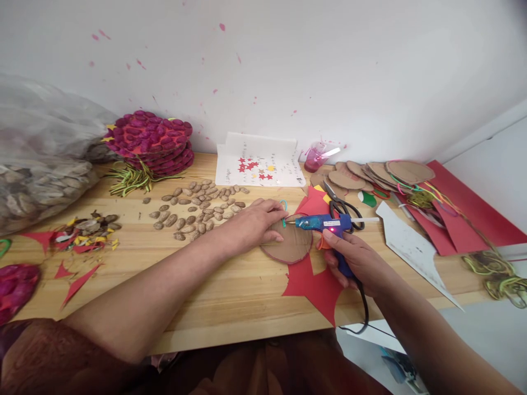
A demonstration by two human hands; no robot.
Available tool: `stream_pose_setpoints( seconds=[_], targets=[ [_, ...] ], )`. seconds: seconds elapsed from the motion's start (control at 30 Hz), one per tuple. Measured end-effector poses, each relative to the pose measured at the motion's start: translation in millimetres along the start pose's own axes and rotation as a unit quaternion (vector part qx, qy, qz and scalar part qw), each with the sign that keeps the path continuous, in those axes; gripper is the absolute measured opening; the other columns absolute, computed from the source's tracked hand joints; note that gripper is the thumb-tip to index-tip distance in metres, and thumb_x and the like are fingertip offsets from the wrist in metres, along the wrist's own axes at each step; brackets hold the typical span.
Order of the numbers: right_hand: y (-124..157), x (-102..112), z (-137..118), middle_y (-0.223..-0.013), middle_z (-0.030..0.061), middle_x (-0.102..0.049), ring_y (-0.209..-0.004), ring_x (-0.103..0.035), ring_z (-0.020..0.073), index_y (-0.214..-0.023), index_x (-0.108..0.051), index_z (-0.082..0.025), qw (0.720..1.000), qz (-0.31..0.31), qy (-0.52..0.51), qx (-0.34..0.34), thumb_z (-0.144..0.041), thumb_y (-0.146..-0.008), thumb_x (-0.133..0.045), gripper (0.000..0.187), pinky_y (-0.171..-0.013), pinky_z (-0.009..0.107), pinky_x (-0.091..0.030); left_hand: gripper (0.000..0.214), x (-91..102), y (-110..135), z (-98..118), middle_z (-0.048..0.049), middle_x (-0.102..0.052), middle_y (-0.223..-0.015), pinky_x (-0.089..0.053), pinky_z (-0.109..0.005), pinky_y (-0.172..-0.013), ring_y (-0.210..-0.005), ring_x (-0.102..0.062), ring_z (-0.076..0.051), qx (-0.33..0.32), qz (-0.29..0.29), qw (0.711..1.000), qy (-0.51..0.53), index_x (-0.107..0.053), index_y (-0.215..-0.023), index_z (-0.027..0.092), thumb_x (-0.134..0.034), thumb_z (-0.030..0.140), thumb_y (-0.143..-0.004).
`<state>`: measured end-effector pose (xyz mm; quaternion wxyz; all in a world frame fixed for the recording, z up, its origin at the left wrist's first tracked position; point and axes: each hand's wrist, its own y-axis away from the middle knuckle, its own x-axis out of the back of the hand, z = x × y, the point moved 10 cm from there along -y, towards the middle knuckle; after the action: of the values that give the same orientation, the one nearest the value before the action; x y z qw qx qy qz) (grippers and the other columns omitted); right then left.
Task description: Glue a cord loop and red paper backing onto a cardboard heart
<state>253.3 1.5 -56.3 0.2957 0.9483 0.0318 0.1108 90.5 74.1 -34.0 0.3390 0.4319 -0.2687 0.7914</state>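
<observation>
Gripping a blue glue gun (317,222), the right hand (359,258) is nearly closed.

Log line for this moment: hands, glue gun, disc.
left hand: at cardboard disc | right hand: gripping blue glue gun | nozzle: by turquoise loop at disc edge | gun light: lit

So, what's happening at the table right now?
The person's right hand grips a glue gun, its light lit and its nozzle at a teal loop by the upper edge of a cardboard disc. The left hand rests at the disc, fingers close to the loop. Loose seeds lie to the left, a stack of purple seed-covered discs behind them, and more plain discs to the right.
</observation>
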Motion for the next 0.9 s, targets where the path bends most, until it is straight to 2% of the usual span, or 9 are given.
stream_pose_setpoints(
  seconds=[0.4,0.57,0.63,0.77,0.9],
  targets=[
    [-1.5,-0.4,-3.1,-0.041,-0.0078,-0.044,-0.026,-0.036,0.0058,-0.068,-0.043,-0.022,1.000,-0.001,-0.015,-0.005,-0.067,-0.084,-0.059,0.050,-0.026,0.017,-0.021,0.050,4.1,0.0,0.7,-0.0128,-0.055,-0.137,-0.039,-0.042,-0.109,-0.128,-0.049,-0.028,-0.001,0.014,1.000,0.017,-0.057,-0.134,0.020,-0.069,0.035,-0.088],
    [-6.9,-1.0,-0.7,-0.055,-0.0075,-0.052,-0.028,-0.043,0.0062,-0.077,-0.047,-0.022,0.999,-0.003,-0.039,0.000,-0.064,-0.080,-0.065,0.046,-0.024,0.016,-0.024,0.051,3.2,-0.1,1.2,-0.0143,-0.054,-0.137,-0.040,-0.043,-0.109,-0.127,-0.049,-0.029,0.002,0.009,1.000,0.021,-0.057,-0.134,0.017,-0.069,0.036,-0.088],
    [-6.8,-1.3,0.2,-0.054,-0.0076,-0.051,-0.028,-0.043,0.0067,-0.080,-0.050,-0.021,0.999,-0.007,-0.043,-0.003,-0.064,-0.080,-0.065,0.045,-0.024,0.016,-0.024,0.050,3.2,-0.1,0.7,-0.0142,-0.054,-0.137,-0.040,-0.043,-0.108,-0.126,-0.050,-0.029,0.001,0.011,1.000,0.020,-0.058,-0.133,0.018,-0.069,0.037,-0.088],
    [-5.0,-1.5,2.0,-0.044,-0.0073,-0.044,-0.027,-0.038,0.0062,-0.068,-0.047,-0.021,0.999,-0.010,-0.031,-0.019,-0.065,-0.084,-0.058,0.049,-0.024,0.016,-0.021,0.051,2.1,-0.2,-1.6,-0.0145,-0.054,-0.138,-0.040,-0.044,-0.109,-0.127,-0.050,-0.029,0.000,0.014,1.000,0.018,-0.057,-0.134,0.018,-0.070,0.036,-0.088],
    [-3.9,-0.9,-1.0,-0.046,-0.0069,-0.046,-0.027,-0.038,0.0055,-0.067,-0.045,-0.021,0.999,-0.006,-0.041,-0.010,-0.064,-0.084,-0.061,0.049,-0.024,0.016,-0.021,0.051,3.0,-0.3,-0.3,-0.0140,-0.054,-0.138,-0.040,-0.044,-0.109,-0.128,-0.049,-0.029,-0.005,0.017,1.000,0.021,-0.057,-0.134,0.019,-0.069,0.037,-0.088]
  ],
)
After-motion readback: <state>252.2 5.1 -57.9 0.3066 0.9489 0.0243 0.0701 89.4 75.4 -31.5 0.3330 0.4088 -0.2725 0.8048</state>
